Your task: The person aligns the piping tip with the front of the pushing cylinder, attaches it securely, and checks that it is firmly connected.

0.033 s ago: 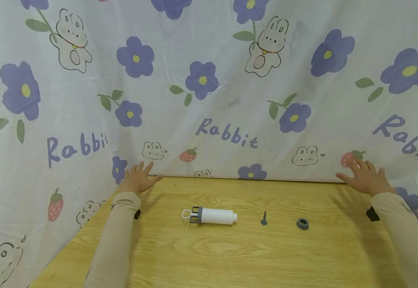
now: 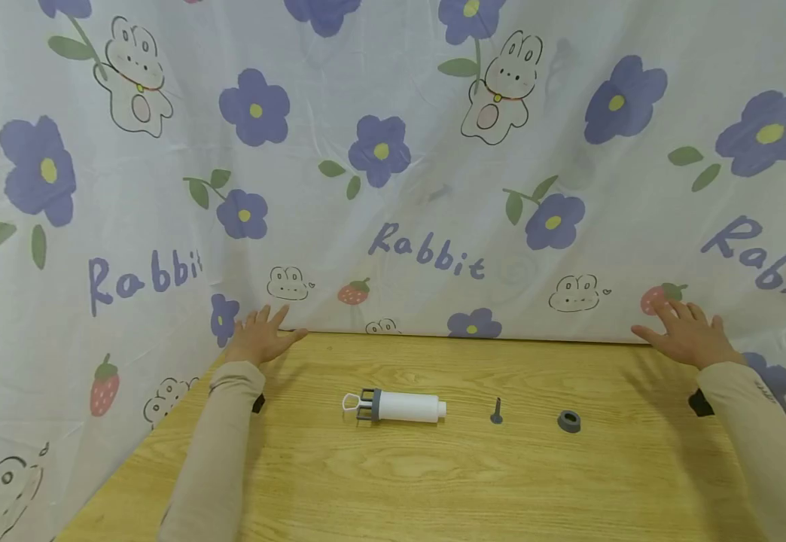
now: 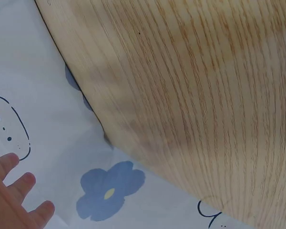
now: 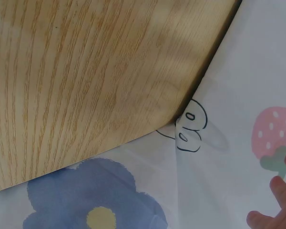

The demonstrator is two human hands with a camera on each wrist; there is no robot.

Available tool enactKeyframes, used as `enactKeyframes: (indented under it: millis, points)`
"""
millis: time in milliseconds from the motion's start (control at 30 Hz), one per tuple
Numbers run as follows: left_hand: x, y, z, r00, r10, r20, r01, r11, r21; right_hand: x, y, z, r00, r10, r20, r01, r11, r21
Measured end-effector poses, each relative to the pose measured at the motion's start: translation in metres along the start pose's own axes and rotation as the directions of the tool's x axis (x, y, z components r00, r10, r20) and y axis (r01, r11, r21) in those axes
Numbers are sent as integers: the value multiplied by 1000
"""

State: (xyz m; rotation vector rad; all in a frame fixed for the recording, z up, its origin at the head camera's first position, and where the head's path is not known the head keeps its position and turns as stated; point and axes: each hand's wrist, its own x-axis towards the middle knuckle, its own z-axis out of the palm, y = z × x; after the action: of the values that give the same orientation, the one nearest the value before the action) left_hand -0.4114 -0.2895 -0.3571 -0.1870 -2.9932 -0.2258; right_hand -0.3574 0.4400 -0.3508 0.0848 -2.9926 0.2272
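Near the far left corner of the wooden table (image 2: 393, 482), my left hand (image 2: 257, 340) is held with fingers spread and nothing in them. At the far right my right hand (image 2: 690, 337) is likewise spread and holds nothing. Between the arms lies a white pump-like cylinder (image 2: 408, 406), its grey open-frame end and white loop handle (image 2: 350, 403) pointing left. To its right a small dark grey spike on a round base (image 2: 497, 412) stands upright. Farther right lies a dark grey ring-shaped piece (image 2: 569, 421). Both wrist views show only fingertips of each hand, the tabletop and cloth.
A white cloth (image 2: 420, 135) printed with flowers, rabbits and strawberries hangs along the table's back edge and left side. Dark wrist-camera parts (image 2: 701, 403) show beneath the cuffs of the beige sleeves (image 2: 213, 452).
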Motion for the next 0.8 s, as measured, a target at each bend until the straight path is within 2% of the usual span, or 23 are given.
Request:
enactKeyframes:
  millis: [233,333,533,700,800]
  points:
    - [-1,-5,4,1000,3,8,-3,1000,-24,-1,3,3,1000,-3,14,3,1000,16]
    - [3,-11,9,1000,17,-10,-17,999,-48,-2,5,5,1000,-9,11,9,1000,23]
    - [13,-19,21,999,42,25,-40,996,-79,-5,7,9,1000,-21,21,21,999,33]
    - [19,-9,16,996,85,12,-83,990,-112,-4,2,6,999,-34,25,33,999,43]
    - [21,-1,11,996,90,-2,-90,989,-115,-1,-2,3,999,-42,33,40,998,55]
